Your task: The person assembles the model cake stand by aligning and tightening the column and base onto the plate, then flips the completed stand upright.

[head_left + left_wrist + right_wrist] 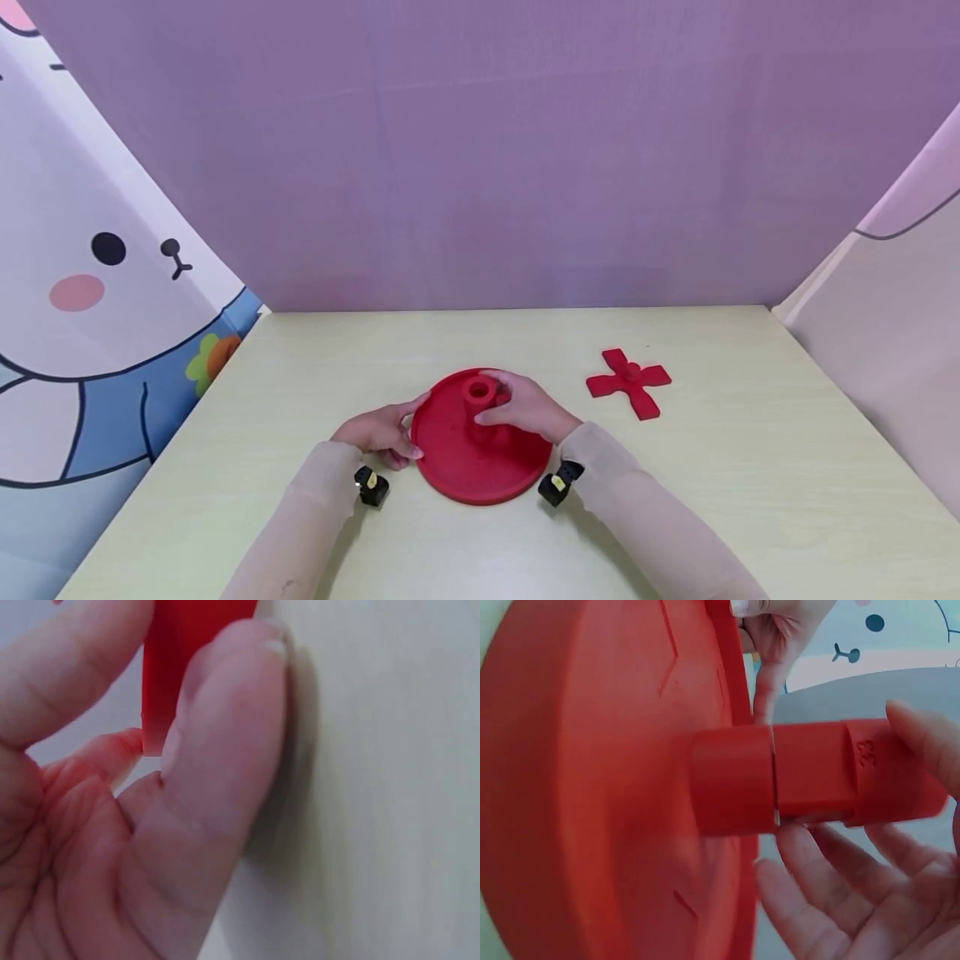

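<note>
A red round plate with a raised rim lies on the table, an upright post at its centre. On that post stands a red hollow cylinder, marked "33" in the right wrist view, where a thin seam separates it from the stub below. My right hand grips the cylinder, thumb on one side and fingers on the other. My left hand holds the plate's left rim between spread thumb and forefinger. In the left wrist view the thumb partly hides the red rim.
A red four-armed cross piece with a round central knob lies to the right on the pale table. Behind the table rises a purple cloth wall. A cartoon-printed cloth hangs at the left, a pale one at the right.
</note>
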A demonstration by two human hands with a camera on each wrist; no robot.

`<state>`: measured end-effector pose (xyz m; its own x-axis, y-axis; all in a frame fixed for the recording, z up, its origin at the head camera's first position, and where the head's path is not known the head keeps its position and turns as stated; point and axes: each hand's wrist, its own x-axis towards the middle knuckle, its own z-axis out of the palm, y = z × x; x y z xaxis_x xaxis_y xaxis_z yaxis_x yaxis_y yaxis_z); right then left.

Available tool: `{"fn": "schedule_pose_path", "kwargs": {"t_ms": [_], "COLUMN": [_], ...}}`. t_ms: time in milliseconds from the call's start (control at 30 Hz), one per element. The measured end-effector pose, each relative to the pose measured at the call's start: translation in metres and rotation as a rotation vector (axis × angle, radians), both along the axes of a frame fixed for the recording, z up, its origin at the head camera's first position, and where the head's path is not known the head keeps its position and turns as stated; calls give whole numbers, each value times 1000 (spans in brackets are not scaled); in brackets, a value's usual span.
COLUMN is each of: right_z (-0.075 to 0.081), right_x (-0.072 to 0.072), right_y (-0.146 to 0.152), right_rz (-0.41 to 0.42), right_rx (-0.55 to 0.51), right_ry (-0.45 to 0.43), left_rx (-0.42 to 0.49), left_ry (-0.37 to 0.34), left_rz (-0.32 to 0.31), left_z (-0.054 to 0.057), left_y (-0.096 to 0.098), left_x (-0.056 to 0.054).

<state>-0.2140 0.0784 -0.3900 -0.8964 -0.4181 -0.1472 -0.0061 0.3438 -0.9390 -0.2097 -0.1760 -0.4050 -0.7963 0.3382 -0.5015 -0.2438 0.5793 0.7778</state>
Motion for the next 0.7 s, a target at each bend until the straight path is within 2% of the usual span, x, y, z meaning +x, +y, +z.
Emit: {"fn": "schedule_pose_path", "kwargs": {"t_ms": [200,467,700], "right_z": [3,1,1], "right_x": [-2,-1,-4], "right_y": [4,1,3], "right_rz": [62,15,56], "right_rx": [6,23,-5], "right_ry": [27,12,13], "left_rx": [-2,20,3], "left_ry": [3,-25,-22], "left_rz": [-2,-3,3], "left_z": [-1,1,3], "left_y": [0,0,-1], "left_x": [0,0,1]}}
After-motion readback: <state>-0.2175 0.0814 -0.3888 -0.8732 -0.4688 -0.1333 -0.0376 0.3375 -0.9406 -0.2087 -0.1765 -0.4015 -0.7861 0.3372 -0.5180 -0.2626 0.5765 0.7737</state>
